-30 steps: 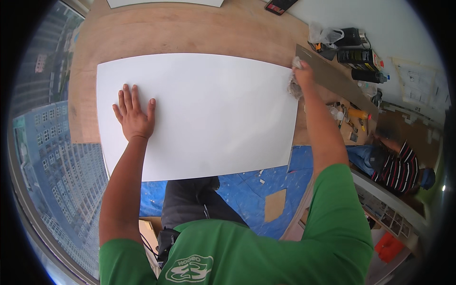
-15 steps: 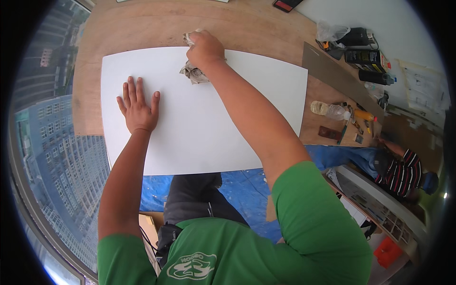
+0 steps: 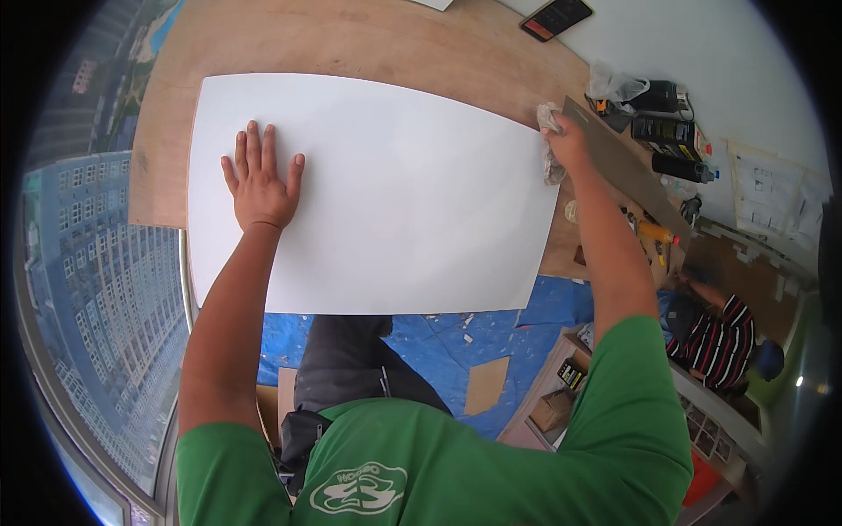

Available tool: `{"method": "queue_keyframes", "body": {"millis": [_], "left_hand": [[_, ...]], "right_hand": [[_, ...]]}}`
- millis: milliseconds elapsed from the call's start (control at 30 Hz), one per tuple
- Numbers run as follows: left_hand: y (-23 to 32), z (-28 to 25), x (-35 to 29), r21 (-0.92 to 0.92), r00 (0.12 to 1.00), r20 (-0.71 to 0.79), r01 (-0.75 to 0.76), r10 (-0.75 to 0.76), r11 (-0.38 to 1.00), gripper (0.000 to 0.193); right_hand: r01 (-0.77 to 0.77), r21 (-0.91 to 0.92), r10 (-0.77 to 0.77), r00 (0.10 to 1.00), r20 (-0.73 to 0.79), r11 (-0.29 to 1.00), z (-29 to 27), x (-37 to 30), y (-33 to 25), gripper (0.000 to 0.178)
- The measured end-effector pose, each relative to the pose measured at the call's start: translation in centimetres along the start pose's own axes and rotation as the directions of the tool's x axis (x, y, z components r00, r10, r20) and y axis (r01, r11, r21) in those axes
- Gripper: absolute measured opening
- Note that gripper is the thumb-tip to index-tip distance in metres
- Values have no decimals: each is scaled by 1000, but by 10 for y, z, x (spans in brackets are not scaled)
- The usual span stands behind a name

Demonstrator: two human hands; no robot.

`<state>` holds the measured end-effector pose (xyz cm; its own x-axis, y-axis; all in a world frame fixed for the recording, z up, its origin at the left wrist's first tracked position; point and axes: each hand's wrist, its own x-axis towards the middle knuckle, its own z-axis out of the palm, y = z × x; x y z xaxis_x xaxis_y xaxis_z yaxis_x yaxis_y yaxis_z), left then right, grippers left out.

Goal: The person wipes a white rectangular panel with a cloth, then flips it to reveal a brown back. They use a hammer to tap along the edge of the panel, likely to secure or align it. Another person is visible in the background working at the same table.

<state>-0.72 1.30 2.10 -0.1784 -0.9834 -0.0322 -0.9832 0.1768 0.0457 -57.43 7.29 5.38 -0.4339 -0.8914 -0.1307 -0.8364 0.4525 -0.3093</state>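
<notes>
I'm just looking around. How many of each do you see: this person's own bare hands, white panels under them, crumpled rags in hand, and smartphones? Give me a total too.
Bare hands: 2 (left hand, right hand)
White panel under the left hand: 1
Crumpled rag in the right hand: 1
Smartphone: 1
Total: 5

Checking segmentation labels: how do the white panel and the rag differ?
The white panel is large; the rag is far smaller.
The panel lies flat; the rag is crumpled.
The panel is bright white; the rag is dull grey-beige.
The panel lies under the open left hand; the rag is in the grip of the right hand.
Shared: both are light-coloured.
</notes>
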Motion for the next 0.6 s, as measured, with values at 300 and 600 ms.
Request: {"method": "queue_keyframes", "body": {"millis": [300,600], "left_hand": [[0,-1,0,-21,1000,21,6,-6,1000,72],[-2,-2,1,-51,999,29,-14,16,999,73]], "right_hand": [[-76,120,65,993,99,990,-16,-18,37,56],[83,72,-98,967,234,994,-2,-1,-33,43]]}}
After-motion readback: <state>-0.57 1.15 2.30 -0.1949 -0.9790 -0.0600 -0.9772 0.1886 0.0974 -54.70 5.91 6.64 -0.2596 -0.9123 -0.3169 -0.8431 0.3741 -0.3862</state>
